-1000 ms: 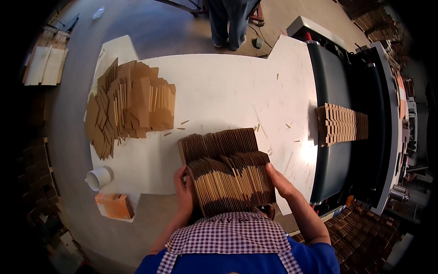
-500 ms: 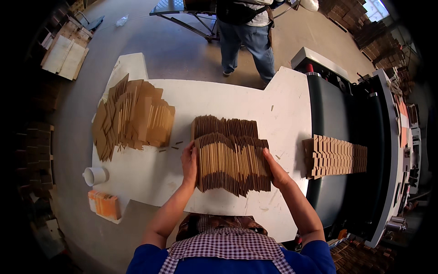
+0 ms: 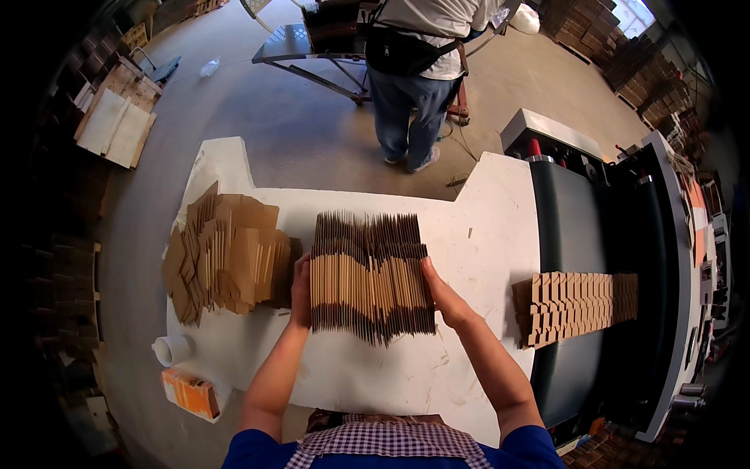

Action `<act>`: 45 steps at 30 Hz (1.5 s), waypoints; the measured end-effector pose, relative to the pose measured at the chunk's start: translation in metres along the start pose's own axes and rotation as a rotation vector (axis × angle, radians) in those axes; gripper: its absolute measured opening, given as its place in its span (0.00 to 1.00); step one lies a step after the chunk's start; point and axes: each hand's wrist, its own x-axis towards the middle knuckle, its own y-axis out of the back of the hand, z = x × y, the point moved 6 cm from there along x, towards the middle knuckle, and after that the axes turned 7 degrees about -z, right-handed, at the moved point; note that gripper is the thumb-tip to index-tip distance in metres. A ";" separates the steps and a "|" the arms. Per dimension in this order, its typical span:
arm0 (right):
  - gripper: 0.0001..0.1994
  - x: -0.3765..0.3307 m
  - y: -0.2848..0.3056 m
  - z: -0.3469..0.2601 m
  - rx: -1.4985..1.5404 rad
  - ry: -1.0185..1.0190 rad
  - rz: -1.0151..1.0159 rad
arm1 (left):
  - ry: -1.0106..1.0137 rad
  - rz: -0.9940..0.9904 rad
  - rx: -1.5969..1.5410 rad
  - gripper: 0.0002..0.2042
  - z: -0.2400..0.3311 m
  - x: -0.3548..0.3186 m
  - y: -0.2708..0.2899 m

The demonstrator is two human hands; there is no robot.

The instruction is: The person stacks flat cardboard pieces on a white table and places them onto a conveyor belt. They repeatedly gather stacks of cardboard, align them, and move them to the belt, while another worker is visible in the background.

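A brown bundle of flat cardboard blanks standing on edge (image 3: pixel 369 275) rests on the white worktable (image 3: pixel 484 227), its long axis running left to right. The left hand (image 3: pixel 300 291) and right hand (image 3: pixel 444 294) press flat against its two ends, clamping it between them.

Brown cardboard stack (image 3: pixel 369 275) on a white table (image 3: pixel 484 211); blue sleeves, checked apron (image 3: pixel 383 445).

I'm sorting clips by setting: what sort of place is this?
Probably a cardboard box factory or workshop. Both hands press a bundle of flat cardboard blanks on a white table, a conveyor carries more blanks, and stacks line the concrete floor.
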 end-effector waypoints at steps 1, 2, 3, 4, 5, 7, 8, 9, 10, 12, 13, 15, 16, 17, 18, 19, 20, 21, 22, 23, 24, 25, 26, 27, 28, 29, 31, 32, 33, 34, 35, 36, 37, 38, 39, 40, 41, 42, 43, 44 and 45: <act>0.41 -0.003 -0.004 -0.008 0.015 -0.035 -0.041 | -0.005 -0.006 0.031 0.19 0.003 -0.001 0.003; 0.40 -0.005 -0.005 -0.015 0.048 -0.040 -0.108 | -0.006 0.005 -0.001 0.18 0.002 -0.001 0.004; 0.41 0.000 0.003 -0.005 0.068 0.065 -0.079 | -0.004 -0.002 -0.037 0.18 0.003 0.001 -0.003; 0.41 0.000 -0.002 -0.007 0.100 0.118 -0.055 | 0.004 0.016 -0.136 0.17 0.006 0.000 -0.014; 0.41 0.002 -0.002 -0.012 0.102 0.135 -0.050 | 0.012 0.034 -0.175 0.17 0.001 0.006 -0.013; 0.39 0.006 -0.003 -0.021 0.131 0.116 -0.070 | -0.026 0.023 -0.081 0.17 0.017 0.012 -0.019; 0.38 0.010 0.002 -0.021 0.156 0.083 -0.093 | -0.047 0.018 -0.036 0.17 0.025 0.019 -0.023; 0.39 0.016 0.005 -0.026 0.166 0.094 -0.076 | -0.021 0.043 -0.034 0.18 0.029 0.027 -0.021; 0.42 0.025 0.012 -0.029 0.130 0.111 0.013 | -0.045 0.035 -0.062 0.18 0.036 0.035 -0.025; 0.42 0.034 0.016 -0.044 0.143 0.134 0.044 | -0.103 0.020 -0.110 0.19 0.033 0.055 -0.015; 0.43 0.042 0.022 -0.049 0.152 0.158 0.047 | -0.098 0.033 -0.014 0.20 0.028 0.069 -0.006; 0.44 0.052 0.025 -0.060 0.164 0.139 0.081 | -0.104 0.041 0.226 0.22 0.041 0.089 -0.003; 0.45 0.054 0.025 -0.066 0.167 0.099 0.112 | -0.064 -0.012 0.197 0.23 0.036 0.098 0.001; 0.45 0.062 0.027 -0.060 0.154 0.113 0.098 | -0.063 -0.040 0.152 0.25 0.037 0.100 0.009; 0.46 0.065 0.037 -0.054 0.141 0.129 0.107 | -0.056 -0.088 0.097 0.26 0.034 0.105 0.009; 0.45 0.061 0.038 -0.056 0.143 0.127 0.117 | -0.064 -0.077 0.168 0.29 0.045 0.103 0.010; 0.45 0.057 0.037 -0.058 0.148 0.125 0.129 | -0.071 -0.068 0.240 0.31 0.057 0.098 0.013; 0.44 0.053 0.035 -0.061 0.152 0.129 0.138 | -0.065 0.010 0.329 0.35 0.070 0.093 0.019; 0.43 0.049 0.034 -0.064 0.150 0.155 0.099 | -0.024 -0.003 0.314 0.37 0.078 0.089 0.024; 0.42 0.045 0.035 -0.065 0.150 0.187 0.068 | 0.004 -0.036 0.327 0.38 0.093 0.084 0.020; 0.41 0.042 0.037 -0.064 0.152 0.216 0.036 | 0.035 -0.066 0.342 0.39 0.109 0.076 0.014; 0.38 0.044 0.043 -0.061 0.126 0.276 0.023 | 0.077 -0.071 0.381 0.40 0.121 0.071 0.010; 0.39 0.042 0.038 -0.064 0.079 0.271 0.049 | 0.120 -0.060 0.422 0.41 0.129 0.067 0.013; 0.40 0.040 0.025 -0.073 0.030 0.265 0.071 | 0.107 -0.072 0.458 0.41 0.131 0.066 0.024; 0.40 0.040 0.016 -0.078 -0.017 0.256 0.093 | 0.127 -0.020 0.525 0.40 0.135 0.066 0.033; 0.41 0.041 0.011 -0.079 -0.042 0.274 0.110 | 0.152 -0.024 0.487 0.39 0.135 0.066 0.035; 0.43 0.049 0.000 -0.081 -0.092 0.324 0.134 | 0.207 -0.041 0.401 0.36 0.138 0.068 0.040; 0.44 0.051 -0.005 -0.082 -0.117 0.349 0.145 | 0.243 -0.058 0.347 0.35 0.137 0.069 0.041; 0.46 0.052 -0.011 -0.081 -0.092 0.358 0.121 | 0.277 -0.073 0.294 0.33 0.137 0.068 0.043; 0.46 0.054 -0.015 -0.078 -0.182 0.366 0.142 | 0.307 -0.047 0.235 0.32 0.136 0.066 0.047; 0.46 0.057 -0.019 -0.074 -0.273 0.374 0.164 | 0.336 -0.022 0.176 0.30 0.135 0.064 0.051; 0.46 0.060 -0.022 -0.073 -0.363 0.380 0.191 | 0.366 -0.002 0.114 0.28 0.132 0.064 0.055; 0.46 0.064 -0.024 -0.071 -0.423 0.373 0.234 | 0.350 -0.046 0.091 0.27 0.132 0.066 0.054; 0.46 0.066 -0.024 -0.071 -0.407 0.399 0.259 | 0.327 -0.070 0.159 0.27 0.133 0.067 0.054; 0.46 0.067 -0.023 -0.071 -0.394 0.421 0.289 | 0.306 -0.097 0.224 0.28 0.139 0.068 0.045; 0.46 0.068 -0.021 -0.070 -0.380 0.444 0.319 | 0.284 -0.124 0.290 0.28 0.144 0.069 0.040; 0.46 0.071 -0.020 -0.068 -0.376 0.454 0.335 | 0.232 -0.181 0.372 0.29 0.141 0.077 0.042; 0.46 0.068 -0.022 -0.069 -0.393 0.453 0.352 | 0.212 -0.127 0.524 0.30 0.151 0.078 0.042; 0.46 0.061 -0.023 -0.074 -0.412 0.449 0.368 | 0.193 -0.072 0.673 0.31 0.168 0.077 0.033; 0.46 0.056 -0.024 -0.077 -0.431 0.446 0.384 | 0.173 -0.016 0.823 0.32 0.178 0.076 0.029; 0.46 0.058 -0.033 -0.079 -0.476 0.452 0.374 | 0.024 0.030 0.973 0.34 0.166 0.083 0.059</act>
